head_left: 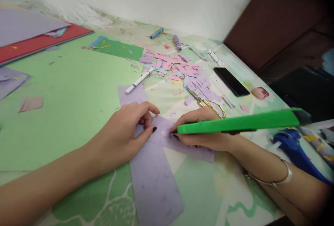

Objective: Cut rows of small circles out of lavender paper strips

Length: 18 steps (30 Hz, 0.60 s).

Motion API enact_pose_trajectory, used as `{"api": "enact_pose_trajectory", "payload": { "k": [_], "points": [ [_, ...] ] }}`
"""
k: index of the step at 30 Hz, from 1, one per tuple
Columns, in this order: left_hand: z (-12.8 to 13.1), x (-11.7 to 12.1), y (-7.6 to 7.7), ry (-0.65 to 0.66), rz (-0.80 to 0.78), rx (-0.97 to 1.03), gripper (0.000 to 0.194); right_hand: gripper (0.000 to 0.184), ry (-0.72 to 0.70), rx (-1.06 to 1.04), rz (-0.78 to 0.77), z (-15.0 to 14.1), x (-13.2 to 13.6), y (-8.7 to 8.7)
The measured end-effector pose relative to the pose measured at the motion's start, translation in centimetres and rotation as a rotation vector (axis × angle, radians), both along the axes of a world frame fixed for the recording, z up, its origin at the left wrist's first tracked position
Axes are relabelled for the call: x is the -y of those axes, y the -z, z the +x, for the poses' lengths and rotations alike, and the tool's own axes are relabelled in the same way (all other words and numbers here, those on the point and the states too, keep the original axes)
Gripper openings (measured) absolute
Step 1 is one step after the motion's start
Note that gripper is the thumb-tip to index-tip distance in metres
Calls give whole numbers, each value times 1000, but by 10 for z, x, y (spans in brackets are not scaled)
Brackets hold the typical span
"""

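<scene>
My left hand rests on light purple paper strips, thumb and index finger apart, the thumb touching the paper. My right hand is closed around a long, flat, bright green tool with a dark far end; its exact kind I cannot tell. The fingertips of that hand are low over a purple paper strip, beside a small white spot and small dark purple marks. This strip lies across a longer purple paper strip. Gold-handled scissors lie just beyond my right hand.
Pink, purple and blue paper scraps are heaped beyond my hands. A white marker, a black phone and a blue glue gun are around. Left lie a green sheet and a red board. A wall stands behind.
</scene>
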<state>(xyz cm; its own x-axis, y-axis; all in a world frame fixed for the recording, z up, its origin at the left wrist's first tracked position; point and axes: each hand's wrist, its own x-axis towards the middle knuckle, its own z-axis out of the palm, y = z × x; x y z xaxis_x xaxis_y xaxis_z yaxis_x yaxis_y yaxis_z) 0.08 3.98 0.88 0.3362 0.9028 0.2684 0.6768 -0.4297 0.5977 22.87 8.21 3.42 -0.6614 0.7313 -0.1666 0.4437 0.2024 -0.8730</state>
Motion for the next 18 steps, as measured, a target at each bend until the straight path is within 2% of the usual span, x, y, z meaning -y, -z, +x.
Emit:
{"api": "enact_pose_trajectory", "payload": {
  "k": [2,6,18],
  "points": [
    [-1,1,0,17,6,-4,22,19,31,8,-90,0,-2,3],
    [-3,0,1,35,7,-44,18,20,-4,-25,-210,0,-8,7],
    [-2,-2,0,48,10,-43,16,19,16,-19,-186,1,-7,8]
  ]
}}
